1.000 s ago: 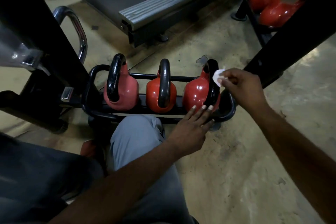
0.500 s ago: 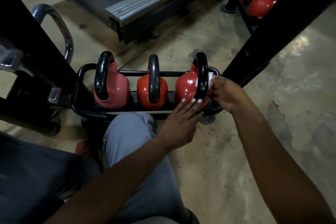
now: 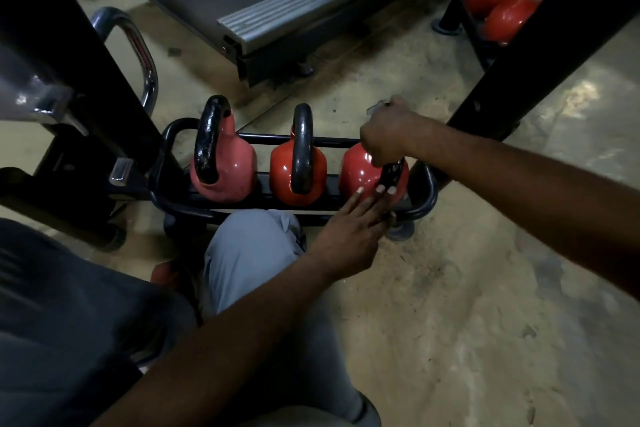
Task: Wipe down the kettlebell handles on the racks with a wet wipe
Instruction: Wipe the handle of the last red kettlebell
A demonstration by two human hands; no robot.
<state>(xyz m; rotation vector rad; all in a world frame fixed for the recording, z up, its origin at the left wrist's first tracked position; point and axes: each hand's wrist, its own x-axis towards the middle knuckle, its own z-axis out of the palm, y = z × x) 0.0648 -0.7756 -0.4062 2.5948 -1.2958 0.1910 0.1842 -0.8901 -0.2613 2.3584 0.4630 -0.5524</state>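
Three red kettlebells with black handles stand in a low black rack (image 3: 426, 198) on the floor: left kettlebell (image 3: 225, 170), middle kettlebell (image 3: 298, 166), right kettlebell (image 3: 360, 173). My right hand (image 3: 388, 135) is curled over the top of the right kettlebell's handle; the wet wipe is hidden under it. Only the lower end of that handle (image 3: 393, 175) shows. My left hand (image 3: 353, 232) lies with straight fingers against the front of the right kettlebell and the rack's front bar.
A treadmill deck (image 3: 277, 0) lies behind the rack. A black slanted frame post (image 3: 540, 45) rises at the right, with more red kettlebells (image 3: 498, 0) behind it. A black machine with a chrome handle (image 3: 142, 55) stands at the left. My grey-trousered knee (image 3: 256, 253) touches the rack.
My right hand has moved from the side of the right kettlebell's handle up onto its top, and the white wipe is now covered. My left hand stays against the kettlebell.
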